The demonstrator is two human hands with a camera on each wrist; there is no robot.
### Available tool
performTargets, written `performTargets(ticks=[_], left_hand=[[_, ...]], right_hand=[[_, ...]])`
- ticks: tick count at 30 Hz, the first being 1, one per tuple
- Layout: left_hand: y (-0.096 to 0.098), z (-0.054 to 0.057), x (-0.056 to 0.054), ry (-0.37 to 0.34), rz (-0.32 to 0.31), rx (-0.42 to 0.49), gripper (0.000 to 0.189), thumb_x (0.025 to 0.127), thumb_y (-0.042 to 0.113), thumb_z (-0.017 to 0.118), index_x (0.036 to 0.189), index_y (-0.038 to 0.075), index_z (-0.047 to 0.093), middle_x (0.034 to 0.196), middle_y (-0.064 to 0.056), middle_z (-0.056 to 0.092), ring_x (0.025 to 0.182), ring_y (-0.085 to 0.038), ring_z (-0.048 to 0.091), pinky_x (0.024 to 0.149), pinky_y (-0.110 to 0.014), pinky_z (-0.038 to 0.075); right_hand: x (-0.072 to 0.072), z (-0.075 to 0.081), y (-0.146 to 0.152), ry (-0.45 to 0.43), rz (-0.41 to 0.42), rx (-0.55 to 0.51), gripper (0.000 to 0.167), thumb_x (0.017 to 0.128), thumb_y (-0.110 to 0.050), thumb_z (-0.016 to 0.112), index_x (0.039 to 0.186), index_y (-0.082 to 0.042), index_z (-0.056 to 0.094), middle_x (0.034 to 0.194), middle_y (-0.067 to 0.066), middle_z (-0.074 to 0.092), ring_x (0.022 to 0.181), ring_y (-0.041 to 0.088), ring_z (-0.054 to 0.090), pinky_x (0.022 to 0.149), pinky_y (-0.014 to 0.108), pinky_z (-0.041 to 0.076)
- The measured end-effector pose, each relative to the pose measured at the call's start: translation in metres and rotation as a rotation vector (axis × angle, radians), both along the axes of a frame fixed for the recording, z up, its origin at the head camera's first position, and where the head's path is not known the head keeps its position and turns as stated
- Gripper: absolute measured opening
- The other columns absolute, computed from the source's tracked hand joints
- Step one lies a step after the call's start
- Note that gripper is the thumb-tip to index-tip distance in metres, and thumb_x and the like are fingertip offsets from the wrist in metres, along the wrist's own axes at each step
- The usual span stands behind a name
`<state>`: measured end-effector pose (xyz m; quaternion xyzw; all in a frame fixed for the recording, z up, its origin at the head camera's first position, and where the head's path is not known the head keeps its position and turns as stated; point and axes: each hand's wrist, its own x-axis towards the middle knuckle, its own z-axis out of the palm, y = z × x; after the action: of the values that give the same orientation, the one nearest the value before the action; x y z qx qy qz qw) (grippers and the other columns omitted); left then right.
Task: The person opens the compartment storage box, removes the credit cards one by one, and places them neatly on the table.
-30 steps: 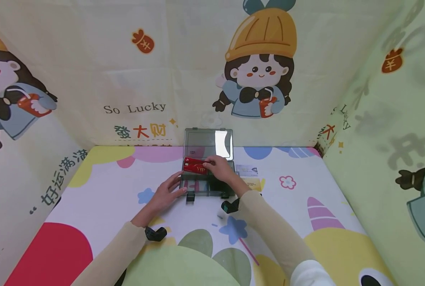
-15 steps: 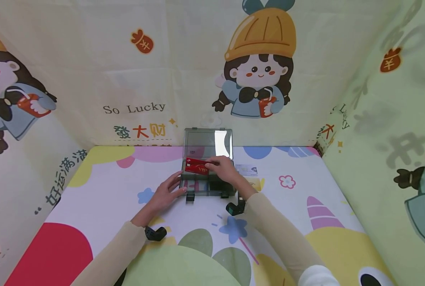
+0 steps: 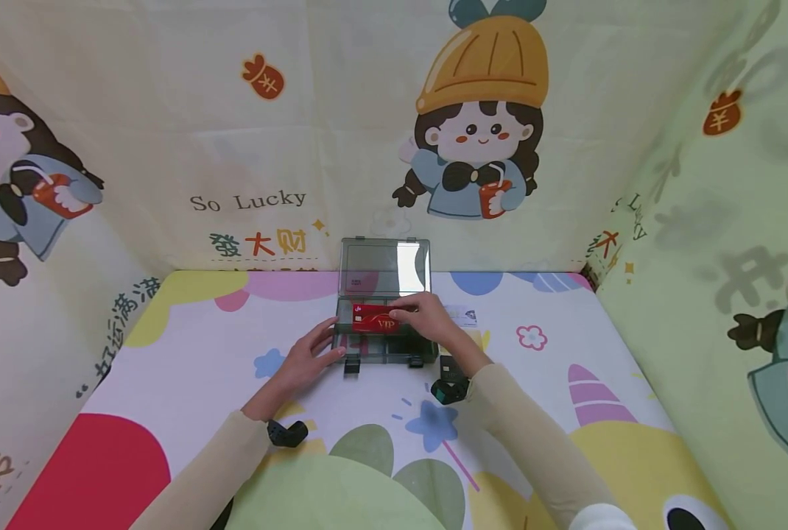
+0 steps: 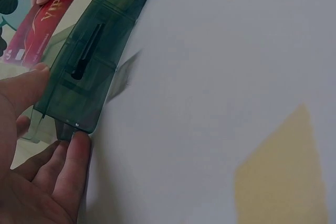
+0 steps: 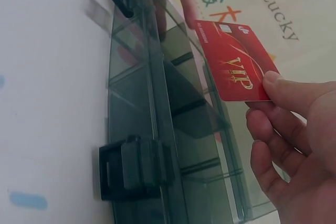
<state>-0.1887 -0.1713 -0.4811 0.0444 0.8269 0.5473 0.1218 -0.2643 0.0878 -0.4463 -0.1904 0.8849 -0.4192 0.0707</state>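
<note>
My right hand [image 3: 426, 315] pinches a red VIP card [image 3: 373, 318] at its right end, thumb on the printed face and fingers behind. The card is over a smoky see-through plastic organizer box [image 5: 152, 93], above its divided compartments. Lid [image 3: 381, 266] of the box is raised at the back. At the box's left end, my left hand [image 3: 306, 359] holds the front corner; in the left wrist view its thumb is at the top rim and its other fingers are by the lower corner. Two black latches [image 3: 352, 366] hang at the front.
Beside the box on the right lies a pale card [image 3: 462, 316], and the right wrist partly covers a yellow card behind it. A patterned cloth [image 3: 222, 383] covers the table. Printed curtain walls [image 3: 341, 110] enclose the back and sides.
The red card has moved right and a little toward me, turning more level, with my right hand and forearm shifting right. My left hand has stayed at the box.
</note>
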Motion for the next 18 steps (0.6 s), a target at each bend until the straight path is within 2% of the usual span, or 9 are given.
performTargets(ticks=[2,7,9,13,18], left_hand=[[-0.001,-0.003,-0.001,0.001,-0.001,0.004,0.069,0.095,0.020,0.062,0.154,0.016,0.026,0.156,-0.021,0.030,0.144,-0.037,0.031,0.110,-0.050,0.040],[-0.006,-0.020,-0.007,0.013,-0.003,0.008,0.070,0.094,0.028,0.064,0.153,0.024,0.028,0.157,-0.016,0.031,0.145,-0.033,0.032,0.111,-0.048,0.040],[-0.007,-0.023,-0.009,0.018,-0.001,0.011,0.070,0.093,0.031,0.065,0.153,0.026,0.028,0.157,-0.015,0.032,0.145,-0.032,0.032,0.111,-0.048,0.040],[-0.008,-0.023,-0.009,0.008,0.006,0.010,0.071,0.092,0.031,0.066,0.152,0.027,0.028,0.157,-0.014,0.032,0.145,-0.032,0.032,0.111,-0.048,0.040],[-0.008,-0.021,-0.010,0.015,-0.011,0.015,0.071,0.093,0.030,0.064,0.153,0.025,0.027,0.157,-0.015,0.032,0.145,-0.032,0.032,0.109,-0.048,0.042]], right_hand=[[0.001,0.000,0.004,-0.003,0.000,-0.001,0.029,0.092,-0.025,0.066,0.117,-0.011,0.072,0.116,0.009,0.070,0.095,0.020,0.063,0.081,0.030,0.058],[0.003,0.002,0.013,-0.013,-0.012,-0.017,0.028,0.092,-0.025,0.067,0.116,-0.011,0.072,0.117,0.009,0.070,0.098,0.020,0.064,0.083,0.033,0.057],[0.005,0.002,0.018,-0.019,-0.012,-0.025,0.028,0.092,-0.024,0.067,0.116,-0.011,0.072,0.116,0.009,0.070,0.098,0.020,0.064,0.084,0.034,0.057],[0.008,0.002,0.028,-0.036,-0.021,-0.032,0.028,0.092,-0.024,0.066,0.117,-0.010,0.071,0.116,0.010,0.070,0.095,0.019,0.063,0.083,0.033,0.057],[0.009,0.003,0.044,-0.048,-0.070,-0.022,0.029,0.093,-0.025,0.065,0.119,-0.012,0.070,0.116,0.010,0.070,0.095,0.021,0.062,0.082,0.032,0.057]])
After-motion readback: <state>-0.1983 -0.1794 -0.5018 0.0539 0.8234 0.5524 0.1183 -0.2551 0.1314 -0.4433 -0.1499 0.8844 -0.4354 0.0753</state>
